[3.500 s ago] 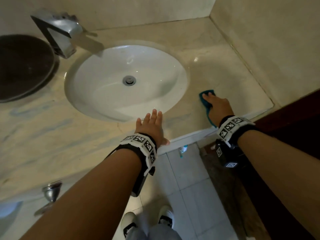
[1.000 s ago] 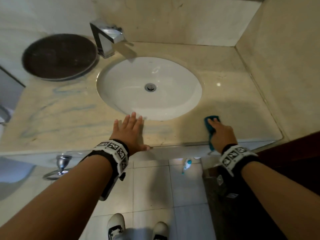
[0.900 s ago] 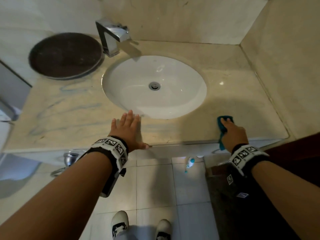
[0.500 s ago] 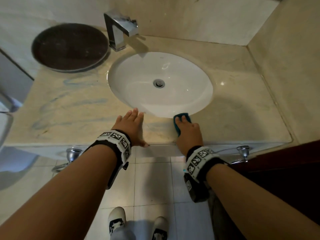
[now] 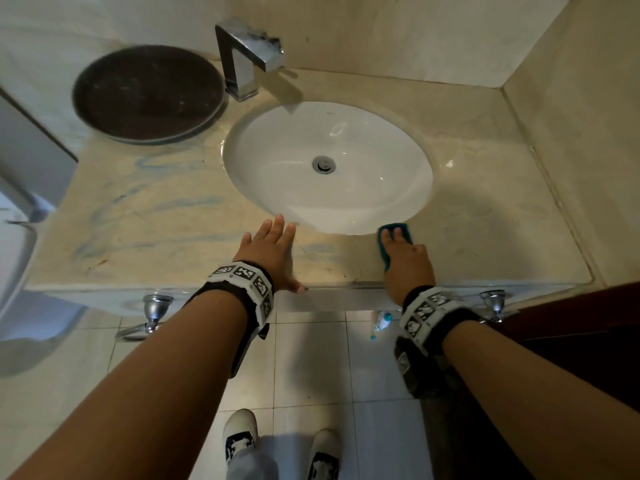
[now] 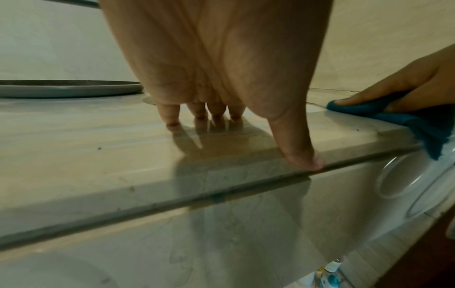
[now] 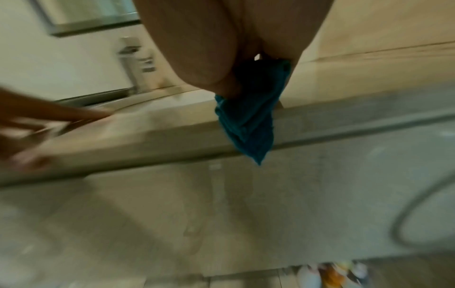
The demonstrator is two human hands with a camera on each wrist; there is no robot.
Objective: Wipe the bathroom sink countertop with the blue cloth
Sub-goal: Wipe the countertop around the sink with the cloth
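Observation:
The beige marble countertop [image 5: 156, 209] surrounds a white oval sink [image 5: 329, 188]. My right hand [image 5: 405, 258] lies on the blue cloth [image 5: 382, 245] with fingers stretched out, pressing it on the narrow strip between the sink's front rim and the counter edge. The cloth [image 7: 248, 120] trails from under my right palm [image 7: 221, 48] and hangs over the front edge; it shows again as the cloth [image 6: 418, 120]. My left hand [image 5: 273, 247] rests flat on the counter left of it, holding nothing, its thumb [image 6: 302, 155] on the edge.
A chrome faucet [image 5: 242, 60] stands behind the sink, with a dark round tray [image 5: 149, 95] to its left. Walls close the back and right. A towel ring [image 5: 152, 317] hangs below the counter edge. A small tube [image 5: 381, 322] lies on the tiled floor.
My right hand has slid the cloth leftward along the counter's front strip, from the right part to the sink's front rim. My left hand has stayed flat in place.

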